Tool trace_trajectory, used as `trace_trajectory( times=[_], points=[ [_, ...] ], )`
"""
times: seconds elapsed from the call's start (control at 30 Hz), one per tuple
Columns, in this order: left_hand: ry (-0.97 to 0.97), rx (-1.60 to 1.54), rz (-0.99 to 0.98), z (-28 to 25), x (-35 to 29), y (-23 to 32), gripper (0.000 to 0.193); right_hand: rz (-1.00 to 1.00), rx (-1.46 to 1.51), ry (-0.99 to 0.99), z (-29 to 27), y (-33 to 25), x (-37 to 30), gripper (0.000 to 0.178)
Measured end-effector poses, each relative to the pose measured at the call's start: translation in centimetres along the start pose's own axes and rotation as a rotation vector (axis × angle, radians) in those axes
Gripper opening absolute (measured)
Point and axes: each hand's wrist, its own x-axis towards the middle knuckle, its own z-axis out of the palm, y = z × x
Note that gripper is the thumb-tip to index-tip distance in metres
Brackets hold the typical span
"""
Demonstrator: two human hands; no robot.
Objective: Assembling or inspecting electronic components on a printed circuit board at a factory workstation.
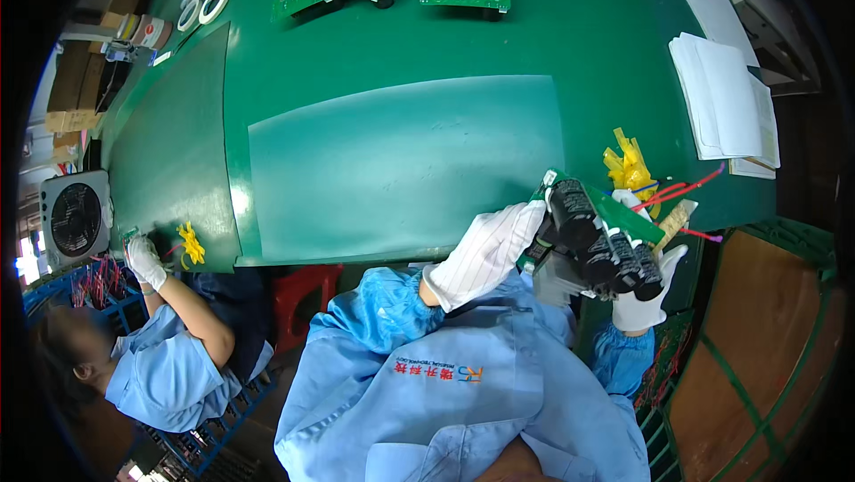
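we are holding a green circuit board (614, 215) with black capacitors (606, 246) at 4 o'clock of the green mat (401, 162). our left hand (485, 255) is pinching its left edge, our right hand (646, 299) is gripping it from below, by the yellow parts (631, 169).

**Two Gloved Hands Held Up Close to the Body**

Both arms come up from the bottom of the view. They wear loose blue sleeves with tight cuffs at the wrists. Both hands wear white gloves.

The left hand (485, 255) points up and to the right. Its fingers are stretched out long and lie close together, and the tips curl in a grip. The back of the glove faces up.

The right hand (646, 291) is lower and more to the right. Its arm is bent and mostly hidden, so only a short bit of sleeve shows. Its fingers reach upward and are wrapped in a grip too, with the thumb sticking out to the side.

The two hands are near each other, just off the near edge of the worktop.
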Motion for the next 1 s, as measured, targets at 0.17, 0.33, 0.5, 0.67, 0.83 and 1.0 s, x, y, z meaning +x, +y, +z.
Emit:
trace_trajectory(
  times=[0.17, 0.33, 0.5, 0.67, 0.83, 1.0],
  points=[
    [-0.044, -0.819, -0.287, -0.3, 0.8, 1.2, 0.049, -0.08, -0.437, 0.276, -3.8, 1.1, -1.3, 0.043],
    [0.466, 0.111, -0.027, -6.3, -0.9, -0.5, 0.06, -0.28, -0.447, 0.411, -13.3, 2.2, -5.9, 0.038],
    [0.496, 1.041, -0.324, -10.8, -2.4, -8.2, 0.085, -0.838, -1.886, 0.451, -16.1, -1.6, -7.3, 0.031],
    [0.267, 0.936, 0.041, -9.6, 4.4, -5.9, 0.078, -1.116, -1.947, 0.593, -12.8, -1.0, -6.2, 0.033],
    [0.147, 0.776, 0.443, -5.3, 11.0, -4.5, 0.062, -0.934, -1.653, 0.59, -14.4, 0.6, -7.2, 0.029],
    [-0.38, 0.123, 0.387, -3.6, 7.5, -5.3, 0.052, -0.633, -0.798, 0.671, -13.9, 1.9, -6.9, 0.028]
  ],
)
